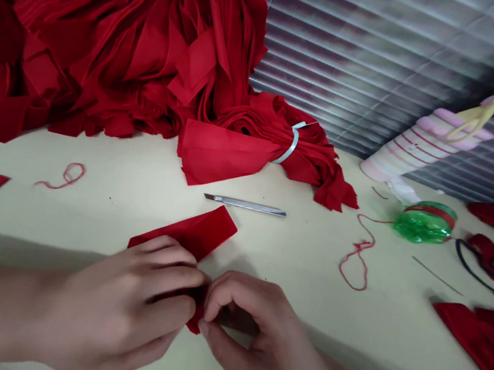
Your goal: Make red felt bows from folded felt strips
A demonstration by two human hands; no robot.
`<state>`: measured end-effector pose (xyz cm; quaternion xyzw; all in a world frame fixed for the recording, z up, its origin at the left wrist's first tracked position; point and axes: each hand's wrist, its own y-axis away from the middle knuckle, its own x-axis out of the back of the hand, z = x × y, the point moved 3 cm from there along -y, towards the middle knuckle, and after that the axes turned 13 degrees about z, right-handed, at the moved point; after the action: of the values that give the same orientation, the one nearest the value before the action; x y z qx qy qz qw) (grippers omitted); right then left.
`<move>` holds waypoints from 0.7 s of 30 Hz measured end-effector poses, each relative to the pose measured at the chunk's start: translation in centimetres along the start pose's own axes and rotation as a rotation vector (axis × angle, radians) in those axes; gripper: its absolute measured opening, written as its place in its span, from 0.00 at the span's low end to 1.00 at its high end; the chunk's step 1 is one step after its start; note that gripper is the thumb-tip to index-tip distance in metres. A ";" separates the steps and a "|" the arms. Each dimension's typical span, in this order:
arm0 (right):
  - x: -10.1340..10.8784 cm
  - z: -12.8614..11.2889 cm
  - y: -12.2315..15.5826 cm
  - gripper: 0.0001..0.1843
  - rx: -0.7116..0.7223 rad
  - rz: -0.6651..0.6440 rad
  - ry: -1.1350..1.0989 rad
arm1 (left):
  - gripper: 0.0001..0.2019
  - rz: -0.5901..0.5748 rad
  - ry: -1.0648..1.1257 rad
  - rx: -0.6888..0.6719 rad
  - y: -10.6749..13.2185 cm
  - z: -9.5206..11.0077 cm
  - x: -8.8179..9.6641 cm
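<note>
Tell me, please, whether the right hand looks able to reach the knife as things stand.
Probably yes: the knife lies just beyond the right hand, with the red fabric mostly off to its left, though the hand must first release the fabric it pinches.

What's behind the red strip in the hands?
Beyond the red strip, a craft knife lies on the table, apart from it. The left hand and right hand cover the strip's near end, so its shape there can't be seen.
</note>
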<state>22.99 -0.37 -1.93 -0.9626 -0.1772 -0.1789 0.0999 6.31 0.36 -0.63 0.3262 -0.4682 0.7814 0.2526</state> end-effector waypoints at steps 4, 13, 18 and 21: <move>0.0 0.0 -0.1 0.09 0.000 -0.002 0.003 | 0.07 0.039 -0.002 -0.009 0.0 0.0 0.2; 0.1 -0.3 -0.1 0.08 0.013 0.044 0.023 | 0.06 0.030 -0.013 0.014 -0.1 0.1 0.1; 0.2 -0.5 -0.2 0.09 0.027 0.061 0.036 | 0.07 0.020 0.013 0.006 0.0 0.1 0.2; 0.2 -0.4 -0.2 0.09 0.036 0.057 0.041 | 0.06 0.021 0.028 0.013 0.1 0.0 0.1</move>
<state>22.94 -0.27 -1.47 -0.9615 -0.1506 -0.1922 0.1259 6.17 0.34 -0.56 0.3118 -0.4629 0.7916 0.2490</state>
